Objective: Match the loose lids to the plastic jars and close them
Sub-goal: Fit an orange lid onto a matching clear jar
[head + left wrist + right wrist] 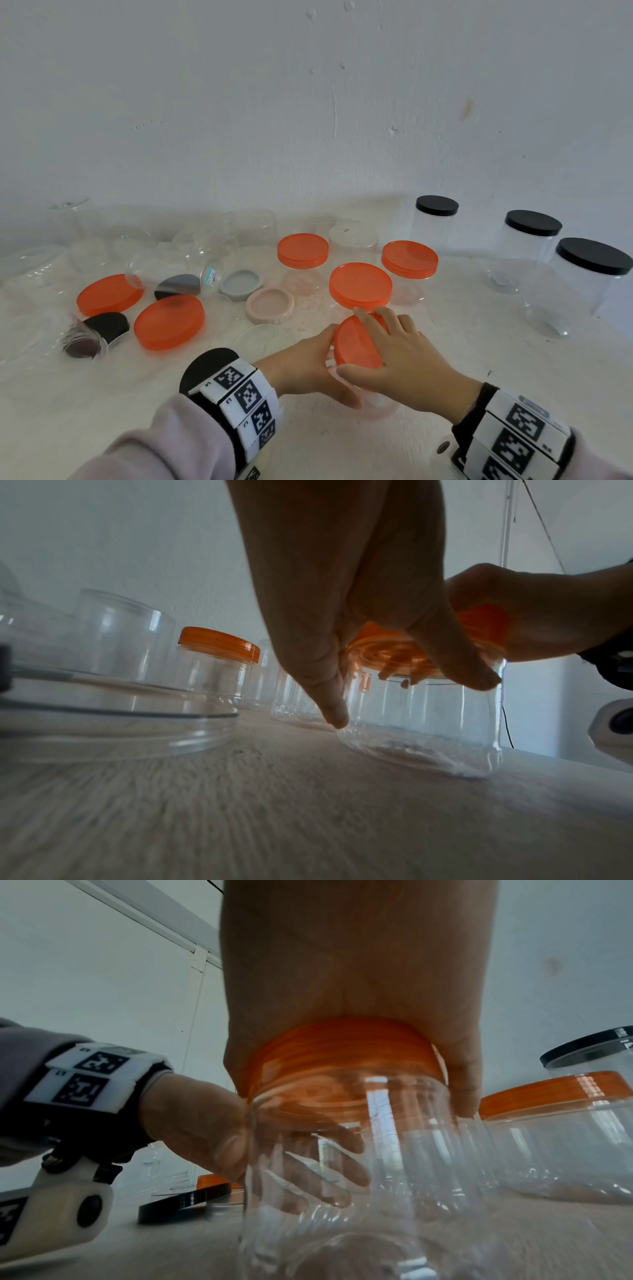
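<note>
Orange lid (pixel 358 342) on clear jar (pixel 424 718), near bench (pixel 445 428) edge.
Right hand (pixel 400 356) gripping lid, left hand (pixel 308 366) wrapped round jar; fingers (pixel 318 1175) behind jar wall seen only from right wrist.

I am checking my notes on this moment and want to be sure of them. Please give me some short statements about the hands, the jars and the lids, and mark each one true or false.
1. The right hand grips an orange lid on top of a clear jar. True.
2. The left hand rests flat on the table, away from that jar. False: it holds the jar's side.
3. Three jars with black lids stand at the right, by the wall. True.
4. Every orange lid is already on a jar. False: two loose orange lids lie on the table at the left.
5. The held jar lies on its side. False: it stands upright.
</note>
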Motion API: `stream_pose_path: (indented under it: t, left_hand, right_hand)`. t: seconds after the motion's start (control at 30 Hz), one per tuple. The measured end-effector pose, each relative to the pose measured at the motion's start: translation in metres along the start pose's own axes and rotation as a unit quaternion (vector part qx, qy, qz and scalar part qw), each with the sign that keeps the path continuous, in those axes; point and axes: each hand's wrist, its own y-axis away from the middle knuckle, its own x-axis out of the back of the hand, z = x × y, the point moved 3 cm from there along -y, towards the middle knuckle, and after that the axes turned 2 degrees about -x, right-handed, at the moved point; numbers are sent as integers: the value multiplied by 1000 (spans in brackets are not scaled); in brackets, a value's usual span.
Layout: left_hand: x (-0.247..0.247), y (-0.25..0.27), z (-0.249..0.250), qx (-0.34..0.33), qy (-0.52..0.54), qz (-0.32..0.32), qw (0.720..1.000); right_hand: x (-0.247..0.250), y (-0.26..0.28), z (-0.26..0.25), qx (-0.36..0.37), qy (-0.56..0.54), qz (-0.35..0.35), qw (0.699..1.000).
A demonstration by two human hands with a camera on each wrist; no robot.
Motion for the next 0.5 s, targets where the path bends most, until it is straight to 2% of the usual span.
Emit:
stream_pose_path:
  t: [0.5]
  left_hand:
    - [-2,4,1,-4,-60,-6,998]
  right_hand:
    - [-6,-1,3,1,11,10,1000]
